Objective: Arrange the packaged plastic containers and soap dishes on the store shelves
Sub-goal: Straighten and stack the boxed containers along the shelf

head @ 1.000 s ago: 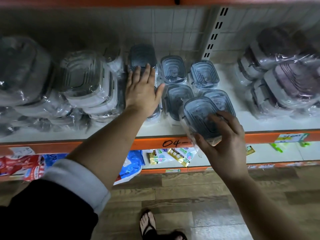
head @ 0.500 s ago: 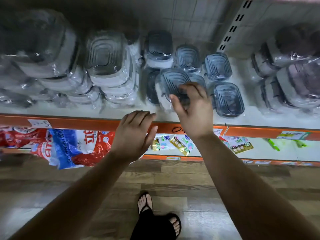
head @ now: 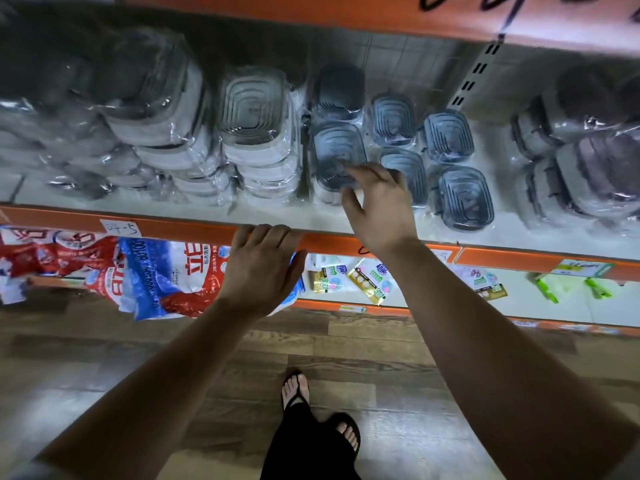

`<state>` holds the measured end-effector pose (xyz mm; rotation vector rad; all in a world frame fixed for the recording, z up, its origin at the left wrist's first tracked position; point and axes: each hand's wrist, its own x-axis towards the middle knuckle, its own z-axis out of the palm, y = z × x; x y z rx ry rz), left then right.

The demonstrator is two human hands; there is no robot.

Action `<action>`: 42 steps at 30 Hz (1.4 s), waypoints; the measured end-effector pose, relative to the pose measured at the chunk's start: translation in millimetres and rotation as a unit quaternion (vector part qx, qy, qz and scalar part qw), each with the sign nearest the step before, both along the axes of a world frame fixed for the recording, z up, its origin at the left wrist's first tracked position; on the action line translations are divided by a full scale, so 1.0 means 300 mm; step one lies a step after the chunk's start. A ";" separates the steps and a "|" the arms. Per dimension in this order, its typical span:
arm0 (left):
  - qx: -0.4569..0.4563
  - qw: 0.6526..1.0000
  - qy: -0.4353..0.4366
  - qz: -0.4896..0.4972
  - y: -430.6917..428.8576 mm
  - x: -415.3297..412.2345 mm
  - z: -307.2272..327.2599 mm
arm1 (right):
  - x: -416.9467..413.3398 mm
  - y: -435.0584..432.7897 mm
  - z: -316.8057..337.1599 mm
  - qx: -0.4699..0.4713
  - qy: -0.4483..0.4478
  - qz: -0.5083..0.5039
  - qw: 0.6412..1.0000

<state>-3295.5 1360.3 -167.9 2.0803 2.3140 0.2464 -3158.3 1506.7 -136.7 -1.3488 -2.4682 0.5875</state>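
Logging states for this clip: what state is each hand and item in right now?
Left hand: rests on shelf edge, holds nothing.
Right hand: fingertips touch blue container, no clear grip.
Blue container: wrapped, on top of a stack.
Grey containers: wrapped, stacked.
Bags: lying on the lower shelf, overhanging its edge.

A shop aisle: long shelves with orange front rails [head: 173,227] carrying paper labels [head: 120,227], fixed to a slotted upright [head: 474,77]. Stock lies in multiples, each piece film-wrapped: rows of blue-lidded containers [head: 464,197] beside stacks of white containers [head: 256,116]. The lower shelf [head: 519,296] holds printed red and blue bags [head: 166,275] and small retail packets [head: 367,280], above a wood-look floor [head: 381,348]
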 end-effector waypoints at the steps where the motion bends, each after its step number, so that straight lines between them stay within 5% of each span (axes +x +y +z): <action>1: 0.008 1.000 0.005 0.002 -0.012 0.005 0.021 | 0.026 -0.031 0.010 -0.001 0.000 -0.003 1.000; 17: 0.085 0.980 -0.003 0.179 -0.534 -0.075 0.629 | 0.060 -0.564 0.553 -0.062 0.192 0.023 0.979; 29: 0.152 0.947 0.047 0.280 -0.880 -0.847 0.931 | -0.792 -0.806 0.844 -0.003 0.290 0.092 0.953; 42: 0.194 0.941 0.060 0.270 -1.075 -1.616 1.055 | -1.572 -0.977 0.913 -0.016 0.341 0.097 0.935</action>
